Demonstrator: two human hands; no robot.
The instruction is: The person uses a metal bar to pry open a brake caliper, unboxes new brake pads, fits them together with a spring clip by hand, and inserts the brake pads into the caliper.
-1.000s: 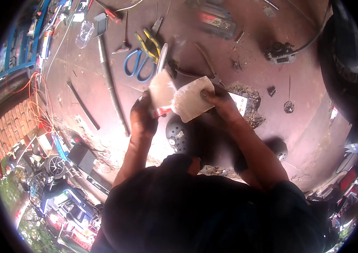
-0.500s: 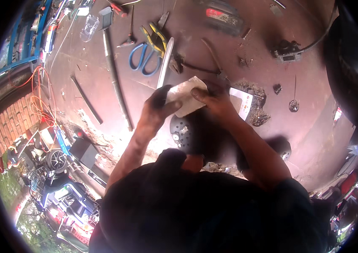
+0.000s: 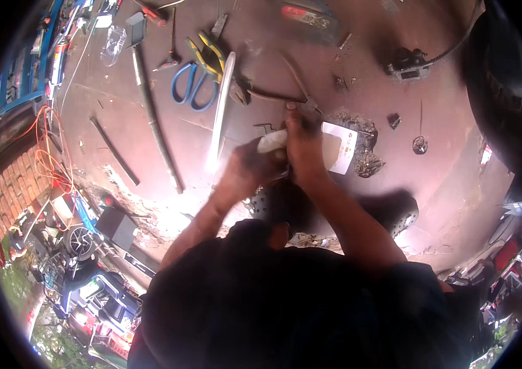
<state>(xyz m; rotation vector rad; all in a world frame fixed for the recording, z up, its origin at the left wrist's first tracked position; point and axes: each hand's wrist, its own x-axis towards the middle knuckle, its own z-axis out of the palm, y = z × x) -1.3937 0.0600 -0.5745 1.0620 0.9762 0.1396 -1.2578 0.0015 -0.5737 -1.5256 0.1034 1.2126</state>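
Note:
My left hand is closed around a pale, off-white flat piece, possibly folded or tilted, with its edge showing above the fingers. Pressed against it from the other side is my right hand, fingers closed and thumb pointing up and away from me. What the piece is made of I cannot make out. Beside the right wrist, a white printed card with a beige panel lies on the floor. A combination of long-jawed pliers or tongs lies just beyond my hands.
Blue-handled scissors, yellow-handled pliers, a long pale bar and a long-handled hammer-like tool lie on the reddish floor. Dark greasy debris lies right of the card. A black tyre-like shape stands at right.
The pale piece has turned from flat and broad to mostly covered by my hands. My right hand has swung upright and closed in on the left. The whole view has shifted slightly.

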